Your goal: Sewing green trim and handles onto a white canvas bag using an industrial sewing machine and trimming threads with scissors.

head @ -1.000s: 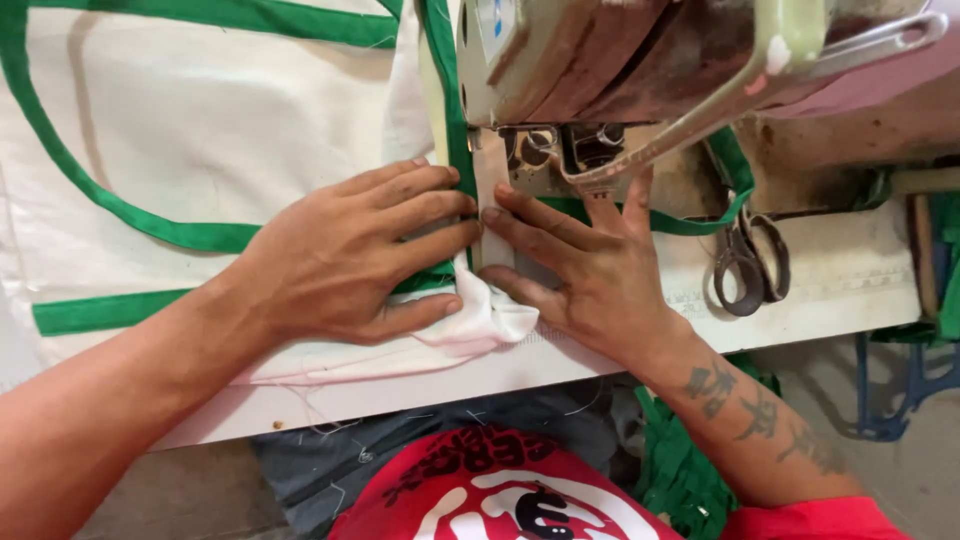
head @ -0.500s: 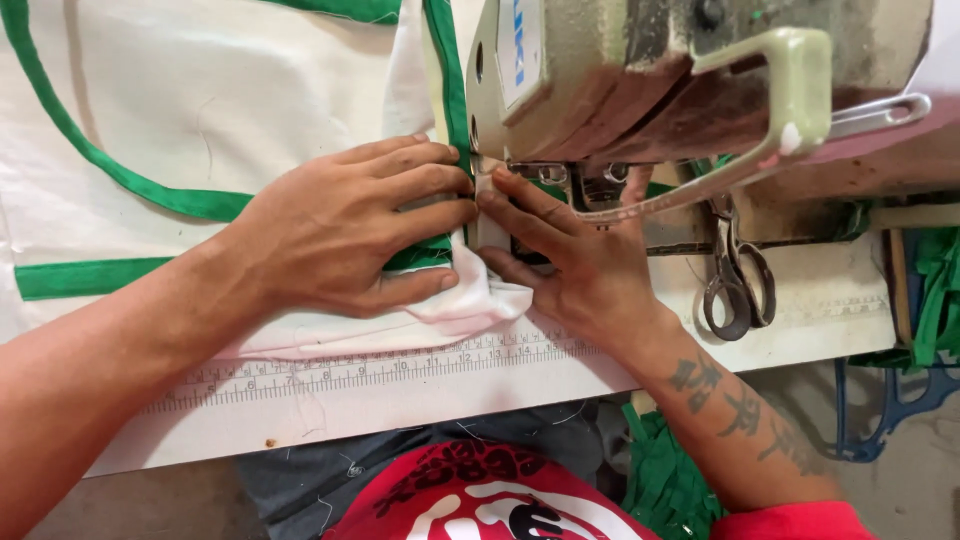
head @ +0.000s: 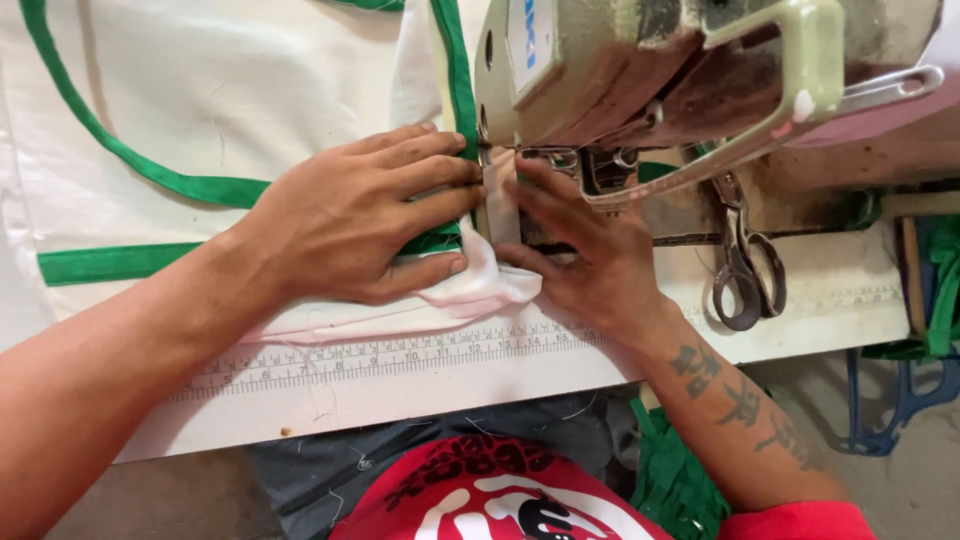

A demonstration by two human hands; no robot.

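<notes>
My left hand lies flat, fingers spread, pressing white fabric with green binding tape onto the table, its fingertips beside the sewing machine head. Under the machine head, my right hand presses the fabric's folded edge with flat fingers; the needle area is hidden by the machine. A bunched fold of fabric sits between both hands.
A pair of dark scissors lies on the white table right of my right hand. A printed ruler strip runs along the table's front edge. Green fabric scraps hang below, and a blue frame stands at the lower right.
The view has shifted so the machine and hands sit higher and more of the table's front edge shows. Both hands stay pressed on the fabric, edging slightly toward the machine.
</notes>
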